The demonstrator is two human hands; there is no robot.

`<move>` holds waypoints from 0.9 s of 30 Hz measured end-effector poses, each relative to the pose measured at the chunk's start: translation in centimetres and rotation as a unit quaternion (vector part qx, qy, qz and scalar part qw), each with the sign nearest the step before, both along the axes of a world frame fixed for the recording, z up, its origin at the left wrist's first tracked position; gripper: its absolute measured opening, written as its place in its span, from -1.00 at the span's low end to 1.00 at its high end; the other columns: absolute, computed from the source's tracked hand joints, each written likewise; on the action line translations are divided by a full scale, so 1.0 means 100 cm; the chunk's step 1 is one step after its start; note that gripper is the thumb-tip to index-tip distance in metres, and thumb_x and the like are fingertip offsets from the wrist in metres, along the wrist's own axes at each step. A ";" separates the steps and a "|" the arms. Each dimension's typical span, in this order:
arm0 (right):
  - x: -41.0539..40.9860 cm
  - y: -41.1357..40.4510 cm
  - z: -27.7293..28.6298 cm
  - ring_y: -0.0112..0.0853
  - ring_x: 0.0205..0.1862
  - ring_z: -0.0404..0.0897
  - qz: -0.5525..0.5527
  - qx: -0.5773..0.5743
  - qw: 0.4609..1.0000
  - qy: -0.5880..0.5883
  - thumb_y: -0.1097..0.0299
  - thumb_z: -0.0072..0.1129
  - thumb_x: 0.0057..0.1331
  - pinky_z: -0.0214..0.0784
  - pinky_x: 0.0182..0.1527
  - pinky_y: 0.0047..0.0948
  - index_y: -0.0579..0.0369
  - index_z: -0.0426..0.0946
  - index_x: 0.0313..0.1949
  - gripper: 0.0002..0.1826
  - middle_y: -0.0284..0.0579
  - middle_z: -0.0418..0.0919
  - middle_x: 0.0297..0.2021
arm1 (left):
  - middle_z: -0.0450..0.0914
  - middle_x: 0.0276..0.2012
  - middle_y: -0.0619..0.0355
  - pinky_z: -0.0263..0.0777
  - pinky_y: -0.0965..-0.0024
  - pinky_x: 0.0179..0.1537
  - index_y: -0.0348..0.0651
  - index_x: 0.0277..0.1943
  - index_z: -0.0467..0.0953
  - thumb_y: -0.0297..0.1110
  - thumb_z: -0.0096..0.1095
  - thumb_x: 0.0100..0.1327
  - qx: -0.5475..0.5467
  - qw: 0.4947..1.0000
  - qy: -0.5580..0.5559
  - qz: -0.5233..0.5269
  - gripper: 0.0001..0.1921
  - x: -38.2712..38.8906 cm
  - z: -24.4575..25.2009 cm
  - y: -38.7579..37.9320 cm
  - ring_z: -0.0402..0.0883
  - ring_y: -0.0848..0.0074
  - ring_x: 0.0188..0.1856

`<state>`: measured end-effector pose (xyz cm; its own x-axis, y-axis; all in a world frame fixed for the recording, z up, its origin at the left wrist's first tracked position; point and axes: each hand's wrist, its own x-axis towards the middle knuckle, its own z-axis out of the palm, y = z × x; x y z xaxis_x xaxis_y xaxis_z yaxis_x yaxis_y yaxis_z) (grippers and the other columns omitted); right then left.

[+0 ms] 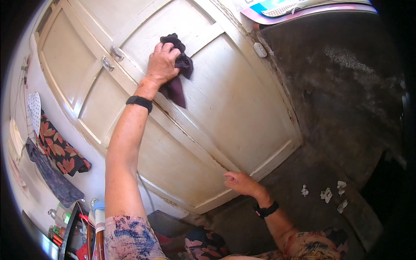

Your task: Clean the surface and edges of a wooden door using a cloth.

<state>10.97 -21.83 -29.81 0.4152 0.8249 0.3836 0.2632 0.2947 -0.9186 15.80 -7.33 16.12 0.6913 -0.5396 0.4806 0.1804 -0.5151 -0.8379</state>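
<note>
My left hand (164, 65) is closed around a dark purple cloth (177, 92) and presses it on the upper part of a cream-painted wooden double door (234, 97). A loose end of the cloth hangs below the wrist. Two metal handles (112, 58) sit on the door's meeting edges, just left of this hand. Lower down, my right hand (242, 184) is near the door's bottom rail, holding nothing, its fingers loosely curled. Black bands are on both wrists.
Clothes (63, 146) hang on the wall at left, above a black shelf (70, 230) with small items. A white oval fitting (260, 49) is on the door frame. Crumpled white scraps (326, 195) lie on the dark floor. Papers (276, 13) are at upper right.
</note>
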 end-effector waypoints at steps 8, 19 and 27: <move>0.010 -0.021 0.009 -0.11 -0.12 0.67 0.002 -0.048 0.998 -0.033 0.17 0.13 0.32 0.49 -0.01 -0.26 0.24 0.49 0.17 -0.49 0.12 0.69 -0.14 | 0.69 -0.07 -0.15 0.45 -0.11 0.09 -0.19 0.00 0.62 -0.12 0.21 0.18 -0.139 0.915 -0.233 0.300 -0.58 -0.064 0.060 -0.006 0.60 -0.06 0.06; -0.001 0.009 -0.008 -0.18 -0.17 0.68 0.016 -0.020 0.999 -0.037 0.17 0.16 0.32 0.50 -0.04 -0.29 0.22 0.51 0.14 -0.51 0.07 0.69 -0.19 | 0.69 -0.10 -0.22 0.45 -0.09 0.06 -0.31 -0.12 0.64 -0.11 0.07 0.26 -0.243 0.860 -0.430 0.132 -0.59 0.018 0.086 0.016 0.59 -0.13 0.04; -0.017 0.014 -0.010 -0.18 -0.20 0.68 0.069 -0.020 0.993 -0.095 0.24 0.15 0.32 0.50 -0.11 -0.29 0.22 0.52 0.11 -0.57 0.05 0.69 -0.23 | 0.56 0.11 -0.08 0.42 -0.03 0.12 -0.09 -0.06 0.56 -0.33 0.39 -0.04 0.017 0.999 0.017 -0.040 -0.60 0.094 -0.016 -0.014 0.39 0.00 0.31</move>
